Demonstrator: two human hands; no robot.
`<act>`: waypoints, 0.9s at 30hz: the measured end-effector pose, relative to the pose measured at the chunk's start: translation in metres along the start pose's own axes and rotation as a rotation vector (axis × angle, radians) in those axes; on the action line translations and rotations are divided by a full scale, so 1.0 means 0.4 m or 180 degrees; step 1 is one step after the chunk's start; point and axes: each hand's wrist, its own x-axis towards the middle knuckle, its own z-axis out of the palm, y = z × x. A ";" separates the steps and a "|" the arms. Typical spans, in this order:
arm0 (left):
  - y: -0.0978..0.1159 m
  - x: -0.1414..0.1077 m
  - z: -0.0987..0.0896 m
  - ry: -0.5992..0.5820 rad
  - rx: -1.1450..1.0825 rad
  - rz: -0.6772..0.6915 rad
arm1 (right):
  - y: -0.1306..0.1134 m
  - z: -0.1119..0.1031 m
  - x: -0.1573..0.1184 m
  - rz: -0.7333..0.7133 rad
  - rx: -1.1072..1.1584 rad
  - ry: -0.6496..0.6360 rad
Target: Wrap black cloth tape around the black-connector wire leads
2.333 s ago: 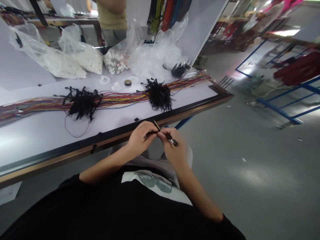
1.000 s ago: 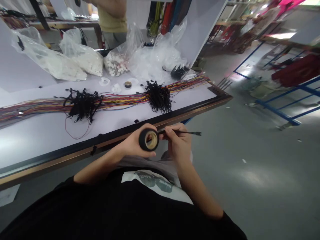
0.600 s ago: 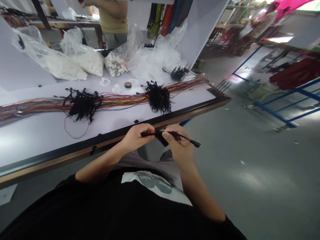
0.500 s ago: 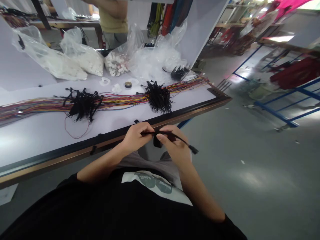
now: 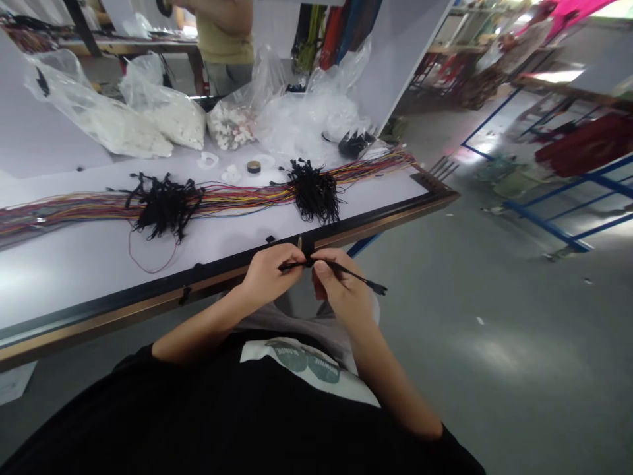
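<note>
As far as I can see, it's one slim black cable (image 5: 341,268), notched plug (image 5: 378,288) on its tail, held at the bench's (image 5: 222,234) near edge. Left hand (image 5: 271,270) and right hand (image 5: 350,290) both pinch it, fingers closed. On the bench: two black bunches (image 5: 168,206), one tape roll (image 5: 254,167).

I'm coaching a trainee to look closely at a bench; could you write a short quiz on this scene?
1. True or false: the slender black cable's plug end sticks out beyond the right bare hand, away from the left bare hand.
2. How many loose, tangled clusters of black connector leads lie across the thin multicoloured wires? A) two; B) four; C) six.
3. Fill in: the small black tape roll with a tan core sits on the ____ side of the wires from the person.

Key: 1 true; 2 A; 3 far.
</note>
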 end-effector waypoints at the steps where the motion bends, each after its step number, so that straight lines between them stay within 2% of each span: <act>1: -0.001 -0.002 0.004 0.0016 0.0000 0.0037 | -0.001 0.004 0.000 -0.0025 -0.0054 0.0073; 4: 0.000 -0.006 0.010 0.0111 -0.0382 -0.0119 | -0.006 0.010 0.002 -0.0122 -0.0309 0.0338; 7: -0.001 0.000 0.005 0.0215 -0.1376 -0.0727 | -0.009 0.009 0.003 -0.0296 -0.0339 0.0421; 8: -0.003 0.005 0.002 0.0113 -0.1697 -0.0926 | -0.010 0.009 0.003 -0.0366 -0.0296 0.0377; 12: -0.025 0.023 0.004 -0.0705 -0.2485 -0.1403 | -0.008 0.013 -0.002 -0.0444 -0.0172 0.0203; 14: -0.035 0.023 0.014 -0.0731 -0.2745 -0.1492 | 0.003 0.019 0.000 -0.0219 -0.0003 0.0330; 16: -0.039 0.015 0.022 -0.0621 -0.2886 -0.1444 | 0.017 0.025 0.005 0.0112 0.0278 0.0550; 18: -0.036 0.001 0.019 -0.0455 -0.2765 -0.1200 | 0.029 0.025 0.013 0.0352 0.0565 0.0745; 20: -0.030 -0.012 0.003 -0.0522 -0.2493 -0.0876 | 0.033 0.017 0.019 0.0357 0.0611 0.0800; 23: -0.026 -0.018 -0.023 -0.1228 -0.2397 -0.0504 | 0.024 -0.004 0.021 -0.0074 0.0195 0.0591; 24: -0.026 -0.015 -0.026 -0.1318 -0.2370 -0.0465 | 0.020 -0.011 0.020 -0.0268 0.0045 0.0511; 25: -0.027 -0.010 -0.026 -0.1227 -0.2274 -0.0460 | 0.016 -0.017 0.018 -0.0464 -0.0066 0.0480; 27: -0.028 0.001 -0.015 -0.0772 -0.1781 -0.0513 | 0.012 -0.022 0.014 -0.0778 -0.0200 0.0570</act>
